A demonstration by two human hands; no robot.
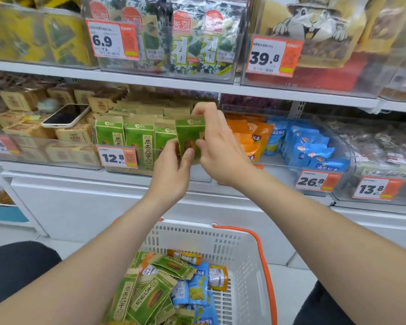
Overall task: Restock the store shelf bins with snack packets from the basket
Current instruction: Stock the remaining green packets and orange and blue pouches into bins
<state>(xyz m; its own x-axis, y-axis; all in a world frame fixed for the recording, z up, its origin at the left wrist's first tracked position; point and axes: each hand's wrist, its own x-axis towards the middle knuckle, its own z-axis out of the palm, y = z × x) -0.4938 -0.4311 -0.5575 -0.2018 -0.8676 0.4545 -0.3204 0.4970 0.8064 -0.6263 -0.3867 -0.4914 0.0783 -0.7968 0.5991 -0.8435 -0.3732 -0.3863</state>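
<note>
Both my hands hold one green sunflower-seed packet (pixel 189 134) upright at the right end of the clear shelf bin (pixel 117 171) priced 12.8. My left hand (pixel 174 170) pinches its lower edge. My right hand (pixel 217 146) grips its top and right side. Three matching green packets (pixel 138 141) stand in that bin's front row, to the left. Below, the white basket (pixel 242 249) with orange handles holds several green packets (pixel 150 294), blue packets (pixel 198 287) and orange packets (pixel 218 277).
A phone (pixel 65 115) lies on brown boxed snacks in the left bin. Orange packets (pixel 251 134) and blue packets (pixel 307 146) fill the bin to the right. Seaweed packs (pixel 192 43) stand on the shelf above. My dark-clothed knees flank the basket.
</note>
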